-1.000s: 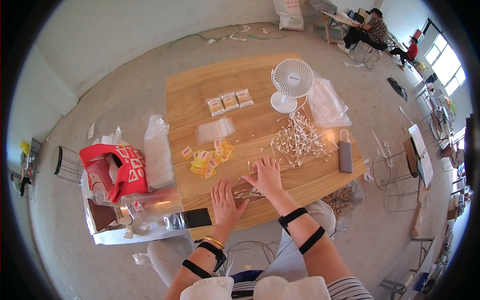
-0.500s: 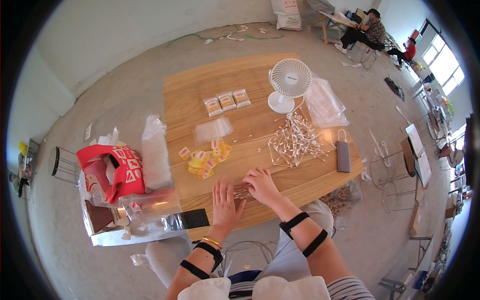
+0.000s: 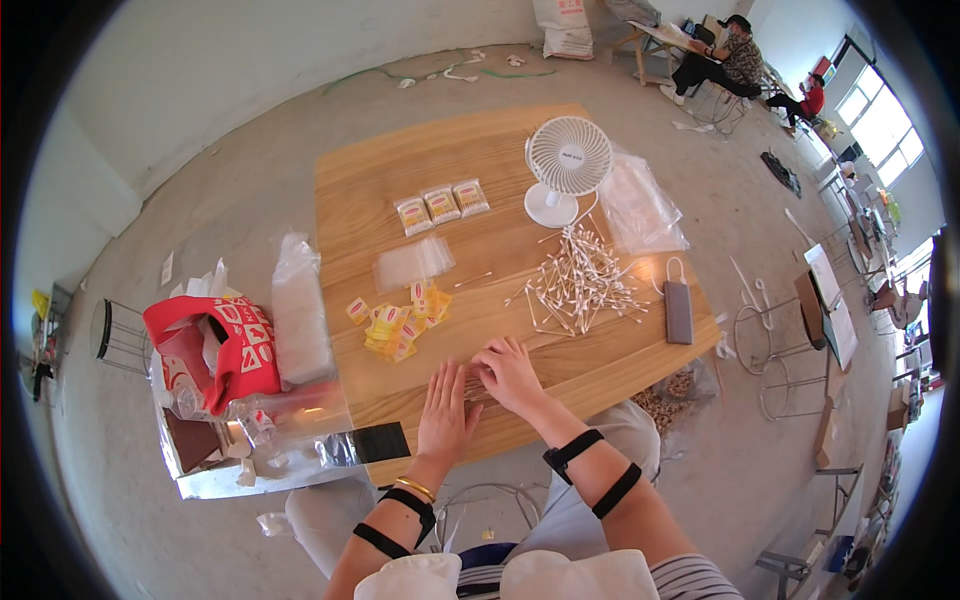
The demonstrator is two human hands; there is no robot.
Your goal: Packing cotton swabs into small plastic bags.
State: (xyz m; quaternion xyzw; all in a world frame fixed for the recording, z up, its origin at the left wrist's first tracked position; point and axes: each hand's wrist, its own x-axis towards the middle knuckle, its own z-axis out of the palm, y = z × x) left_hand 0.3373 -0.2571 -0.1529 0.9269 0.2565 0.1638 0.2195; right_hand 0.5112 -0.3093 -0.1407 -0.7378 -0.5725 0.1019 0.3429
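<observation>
My left hand (image 3: 446, 412) lies flat near the table's front edge, its fingers stretched out and thumb toward the right. Beside it, my right hand (image 3: 508, 376) has bent fingers closed over a small row of cotton swabs (image 3: 472, 392), mostly hidden between the two hands. A loose heap of cotton swabs (image 3: 585, 285) lies beyond my right hand, and one single swab (image 3: 473, 280) rests apart to its left. Yellow-and-white paper cards (image 3: 395, 325) are scattered beyond my left hand. Farther off lie clear plastic bags (image 3: 414, 264) and three filled packs of swabs (image 3: 441, 205).
A white fan (image 3: 568, 160) and more plastic bags (image 3: 640, 205) stand at the far right. A grey power bank (image 3: 678, 312) lies by the right edge. Left of the table are a red bag (image 3: 240, 350) and a plastic roll (image 3: 302, 315). Other people (image 3: 735, 60) sit far right.
My hands have come closer together, with the right fingers now near the left thumb and the swabs between them. The whole view has shifted slightly.
</observation>
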